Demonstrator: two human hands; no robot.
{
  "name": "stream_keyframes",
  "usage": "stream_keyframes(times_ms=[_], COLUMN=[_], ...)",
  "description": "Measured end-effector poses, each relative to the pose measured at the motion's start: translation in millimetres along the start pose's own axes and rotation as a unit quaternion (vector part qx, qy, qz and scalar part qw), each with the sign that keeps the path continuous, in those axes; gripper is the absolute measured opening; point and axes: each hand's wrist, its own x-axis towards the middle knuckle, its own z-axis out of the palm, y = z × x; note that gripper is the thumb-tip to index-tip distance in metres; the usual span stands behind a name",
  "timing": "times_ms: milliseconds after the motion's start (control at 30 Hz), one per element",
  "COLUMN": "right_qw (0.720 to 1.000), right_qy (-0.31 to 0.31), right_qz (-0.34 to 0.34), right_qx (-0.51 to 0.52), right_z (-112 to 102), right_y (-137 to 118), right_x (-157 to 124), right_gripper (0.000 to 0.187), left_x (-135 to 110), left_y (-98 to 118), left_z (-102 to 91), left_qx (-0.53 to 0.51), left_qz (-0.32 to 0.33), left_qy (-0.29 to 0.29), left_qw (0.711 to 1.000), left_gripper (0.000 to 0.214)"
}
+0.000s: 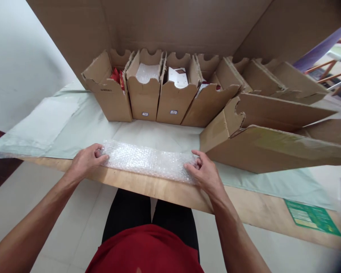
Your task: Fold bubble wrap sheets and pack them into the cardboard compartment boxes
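Note:
A long folded strip of bubble wrap [147, 159] lies along the front edge of the table, stretched flat between both hands. My left hand [88, 159] pinches its left end between thumb and fingers. At the opposite end, my right hand [203, 168] grips the wrap with curled fingers. Behind the strip stands a row of open cardboard boxes; one holds folded bubble wrap [147, 72], and beside it another holds a white item [177, 77] with small holes.
Red packets [118, 77] sit in the leftmost box [113, 102]. A large cardboard box [272, 148] leans at the right. Flat clear sheets [42, 121] lie at the left, and a green printed card [312, 217] is on the wooden edge. A tall cardboard panel [173, 26] rises behind.

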Motion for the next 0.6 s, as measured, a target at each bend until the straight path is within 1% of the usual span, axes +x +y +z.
stream_keyframes(times_ms=[100, 167, 300, 400, 467, 533, 600], right_qw=[0.997, 0.993, 0.975, 0.965, 0.963, 0.964, 0.966], right_qy=[-0.004, -0.021, -0.063, -0.082, -0.089, -0.090, -0.095], right_qz=[-0.007, 0.006, 0.057, 0.079, 0.075, 0.060, 0.052], right_qx=[0.075, 0.118, 0.206, 0.237, 0.243, 0.241, 0.234], right_z=[-7, -11, -13, -14, -17, -21, -26], right_y=[0, 0, 0, 0, 0, 0, 2], right_x=[-11, -18, -30, -35, -38, -43, -49], right_gripper=[0.058, 0.057, 0.066, 0.068, 0.062, 0.049, 0.033], left_x=[-1, -4, -14, -21, -24, -27, -28], left_y=[-7, -9, -7, -2, 1, 5, 11], left_z=[7.3, 11.0, 14.5, 15.6, 13.9, 7.5, -4.6], left_qx=[-0.027, -0.040, -0.044, -0.056, -0.065, -0.072, -0.081], left_qz=[0.022, 0.041, 0.073, 0.102, 0.122, 0.130, 0.115], left_qy=[0.027, 0.050, 0.101, 0.127, 0.147, 0.166, 0.152], left_qw=[0.999, 0.997, 0.991, 0.985, 0.979, 0.975, 0.978], left_gripper=[0.039, 0.038, 0.030, 0.026, 0.024, 0.022, 0.022])
